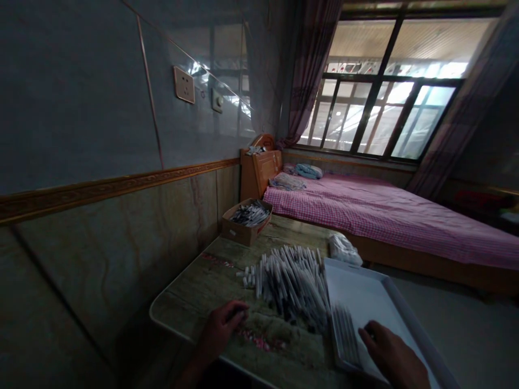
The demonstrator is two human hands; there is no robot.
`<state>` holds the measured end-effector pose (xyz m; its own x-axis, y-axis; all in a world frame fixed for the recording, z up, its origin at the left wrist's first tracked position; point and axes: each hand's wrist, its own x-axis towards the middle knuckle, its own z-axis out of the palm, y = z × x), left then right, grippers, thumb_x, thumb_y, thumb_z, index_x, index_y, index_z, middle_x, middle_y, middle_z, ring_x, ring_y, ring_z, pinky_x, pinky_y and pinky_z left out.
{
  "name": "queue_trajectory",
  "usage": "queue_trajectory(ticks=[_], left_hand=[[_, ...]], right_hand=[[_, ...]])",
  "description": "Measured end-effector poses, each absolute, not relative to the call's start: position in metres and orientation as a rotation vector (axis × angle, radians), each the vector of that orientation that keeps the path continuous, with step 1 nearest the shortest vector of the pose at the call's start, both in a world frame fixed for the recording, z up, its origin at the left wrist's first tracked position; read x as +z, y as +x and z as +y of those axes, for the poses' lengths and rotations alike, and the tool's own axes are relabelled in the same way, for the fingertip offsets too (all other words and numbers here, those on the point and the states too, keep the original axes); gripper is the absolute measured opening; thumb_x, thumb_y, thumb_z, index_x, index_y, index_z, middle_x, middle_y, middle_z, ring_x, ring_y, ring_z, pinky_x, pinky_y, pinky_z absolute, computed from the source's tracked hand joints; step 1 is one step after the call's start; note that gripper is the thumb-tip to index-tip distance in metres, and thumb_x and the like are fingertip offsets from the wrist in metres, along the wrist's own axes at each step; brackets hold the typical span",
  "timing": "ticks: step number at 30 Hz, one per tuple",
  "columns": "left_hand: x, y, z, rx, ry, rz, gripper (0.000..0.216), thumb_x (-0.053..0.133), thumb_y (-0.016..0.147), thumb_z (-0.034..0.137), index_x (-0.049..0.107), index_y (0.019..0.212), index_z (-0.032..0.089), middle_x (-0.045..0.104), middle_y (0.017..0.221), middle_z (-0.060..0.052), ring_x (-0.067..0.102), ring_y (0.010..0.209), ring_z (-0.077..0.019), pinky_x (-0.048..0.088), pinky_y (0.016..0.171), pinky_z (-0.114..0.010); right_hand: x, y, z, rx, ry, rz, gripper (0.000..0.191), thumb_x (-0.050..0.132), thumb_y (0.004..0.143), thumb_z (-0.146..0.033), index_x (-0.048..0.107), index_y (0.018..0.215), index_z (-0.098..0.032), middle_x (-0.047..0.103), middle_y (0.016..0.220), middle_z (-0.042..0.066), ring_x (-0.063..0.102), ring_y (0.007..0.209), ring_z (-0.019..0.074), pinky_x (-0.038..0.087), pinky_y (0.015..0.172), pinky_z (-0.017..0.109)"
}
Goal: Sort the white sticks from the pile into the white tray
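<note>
My left hand [221, 328] rests on the small table [190, 292] with its fingers curled over tiny pink and white bits; what they pinch is too small to name. My right hand [391, 354] lies inside a shallow white tray [377, 294], fingers bent down onto the tray floor beside a short row of pens [345, 335] laid side by side. A big heap of pens with white caps [292, 278] is piled on the table between the hands and further back.
A cardboard box of dark pens [245, 221] stands at the table's far left by the tiled wall. A white plastic bag [344, 249] lies behind the tray. A bed with a pink checked sheet [385, 216] and a barred window [381, 102] fill the room beyond.
</note>
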<state>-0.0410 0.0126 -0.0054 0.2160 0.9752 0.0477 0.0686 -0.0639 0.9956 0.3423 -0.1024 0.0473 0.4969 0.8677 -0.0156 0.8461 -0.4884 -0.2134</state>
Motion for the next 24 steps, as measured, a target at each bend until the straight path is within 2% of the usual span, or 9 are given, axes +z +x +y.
queue_trajectory(ticks=[4,8,12,17,21,24], left_hand=[[-0.009,-0.042,0.014,1.05,1.424,1.075,0.025,0.068,0.072,0.041,0.074,0.085,0.02,0.077,0.078,-0.004,0.071,0.073,-0.0223,0.055,0.064,-0.027],[-0.015,-0.043,0.016,1.05,1.484,1.096,0.023,0.065,0.076,0.037,0.075,0.086,0.02,0.076,0.078,-0.004,0.07,0.073,-0.0214,0.053,0.064,-0.026],[-0.015,-0.041,0.017,1.06,1.499,1.111,0.021,0.065,0.074,0.035,0.075,0.084,0.019,0.075,0.077,-0.004,0.068,0.071,-0.0196,0.052,0.064,-0.026],[-0.008,-0.036,0.017,1.045,1.346,1.147,0.026,0.068,0.067,0.039,0.072,0.082,0.018,0.074,0.074,-0.003,0.067,0.067,-0.0193,0.052,0.059,-0.027],[-0.006,-0.034,0.027,1.027,1.249,1.246,0.029,0.065,0.066,0.04,0.069,0.084,0.018,0.074,0.076,-0.004,0.069,0.068,-0.0217,0.051,0.053,-0.027],[-0.005,-0.03,0.041,1.096,1.383,1.34,0.021,0.06,0.07,0.03,0.07,0.084,0.019,0.075,0.081,-0.005,0.071,0.076,-0.0218,0.053,0.063,-0.028]], right_hand=[[0.062,0.311,-0.099,0.236,-2.492,-1.519,0.032,0.038,0.092,-0.047,0.065,0.088,-0.03,0.075,0.087,0.006,0.071,0.079,0.0265,0.038,0.056,0.029],[0.051,0.261,-0.09,0.222,-2.255,-1.598,0.028,0.041,0.091,-0.045,0.065,0.092,-0.031,0.076,0.084,0.004,0.072,0.076,0.0242,0.037,0.056,0.027],[0.025,0.202,-0.075,0.318,-1.881,-1.808,0.019,0.047,0.09,-0.033,0.064,0.082,-0.029,0.074,0.077,0.0,0.071,0.071,0.0183,0.036,0.056,0.022],[-0.001,0.148,-0.053,0.418,-1.672,-1.777,0.019,0.051,0.088,-0.025,0.06,0.072,-0.023,0.07,0.068,-0.001,0.065,0.063,0.0145,0.035,0.056,0.02],[-0.014,0.14,-0.046,0.469,-1.588,-1.708,0.02,0.048,0.088,-0.028,0.06,0.073,-0.022,0.07,0.071,0.001,0.065,0.066,0.0151,0.038,0.059,0.02],[-0.018,0.145,-0.046,0.559,-1.525,-1.63,0.024,0.046,0.09,-0.034,0.06,0.074,-0.023,0.068,0.068,0.0,0.064,0.064,0.0148,0.04,0.059,0.02]])
